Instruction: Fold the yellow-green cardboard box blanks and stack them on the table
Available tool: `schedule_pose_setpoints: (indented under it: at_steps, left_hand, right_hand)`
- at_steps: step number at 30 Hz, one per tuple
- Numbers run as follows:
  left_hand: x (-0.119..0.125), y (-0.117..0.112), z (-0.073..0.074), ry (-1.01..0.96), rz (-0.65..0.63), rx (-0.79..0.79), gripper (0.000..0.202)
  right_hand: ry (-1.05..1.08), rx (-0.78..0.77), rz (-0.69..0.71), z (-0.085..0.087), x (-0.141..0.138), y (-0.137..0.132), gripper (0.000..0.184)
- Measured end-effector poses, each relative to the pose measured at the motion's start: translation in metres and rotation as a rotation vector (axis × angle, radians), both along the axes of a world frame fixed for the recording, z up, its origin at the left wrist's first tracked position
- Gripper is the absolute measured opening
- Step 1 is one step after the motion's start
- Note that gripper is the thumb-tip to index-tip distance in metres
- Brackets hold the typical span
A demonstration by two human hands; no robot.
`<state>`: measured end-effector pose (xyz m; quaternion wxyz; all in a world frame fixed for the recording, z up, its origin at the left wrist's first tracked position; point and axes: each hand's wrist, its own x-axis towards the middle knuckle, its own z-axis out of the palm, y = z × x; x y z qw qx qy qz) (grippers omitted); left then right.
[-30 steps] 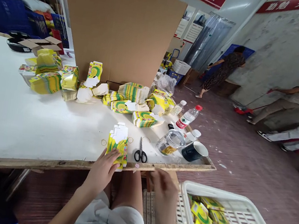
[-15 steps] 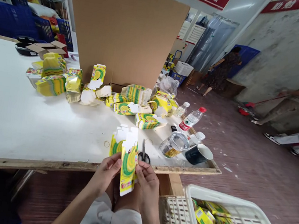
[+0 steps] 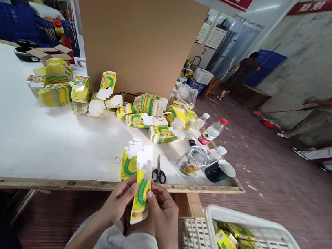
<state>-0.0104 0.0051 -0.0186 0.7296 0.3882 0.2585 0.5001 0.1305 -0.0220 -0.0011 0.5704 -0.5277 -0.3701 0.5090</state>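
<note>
Between my two hands is a yellow and green printed carton (image 3: 142, 193), held upright just off the table's front edge with its white flaps pointing up. My left hand (image 3: 120, 198) pinches its left side. My right hand (image 3: 163, 204) grips the right side, thumb on the front face and fingers partly hidden behind. Flat on the table behind it lies another yellow carton (image 3: 129, 164), partly covered by the held one. Black-handled scissors (image 3: 159, 174) rest just right of the cartons.
Bundles of flat cartons (image 3: 150, 105) line the back of the white table (image 3: 43, 140) before a cardboard sheet (image 3: 135, 33). A water bottle (image 3: 212, 132), a clear jar (image 3: 193, 160) and a dark mug (image 3: 219, 171) stand right. A white basket (image 3: 275, 226) holds cartons. People stand behind.
The held carton has moved down slightly and looks narrower, turned or squeezed between my hands. My right thumb now lies on its front face. A person sweeping at the right has shifted left.
</note>
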Motion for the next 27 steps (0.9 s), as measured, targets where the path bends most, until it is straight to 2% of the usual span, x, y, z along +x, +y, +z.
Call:
schedule_pose_setpoints:
  at_steps: [7,14,17,20,22,24,27]
  left_hand:
    - [-0.002,-0.002,0.006,0.105,0.018,0.036,0.039]
    - [0.006,-0.003,0.005,0.153,0.14,-0.114,0.044]
    - [0.006,-0.001,0.004,0.232,0.182,-0.07,0.046]
    - [0.0,-0.001,0.006,0.273,0.222,-0.013,0.059]
    - [-0.006,-0.001,0.009,0.282,0.179,0.03,0.065]
    - [-0.012,-0.001,0.013,0.299,0.081,0.075,0.06]
    - [-0.018,-0.001,0.017,0.311,-0.049,0.097,0.049]
  right_hand:
    - [-0.114,0.041,0.029,0.002,0.003,-0.001,0.035]
    - [-0.143,0.006,0.057,-0.003,-0.003,-0.003,0.035]
    - [-0.204,0.026,0.024,-0.008,-0.004,-0.003,0.032]
    - [-0.28,0.08,0.003,-0.012,0.001,-0.002,0.03]
    - [-0.307,0.128,0.018,-0.013,0.006,-0.003,0.04]
    - [-0.315,0.177,0.061,-0.01,0.013,-0.003,0.051]
    - [-0.314,0.227,0.17,0.0,0.025,-0.003,0.041]
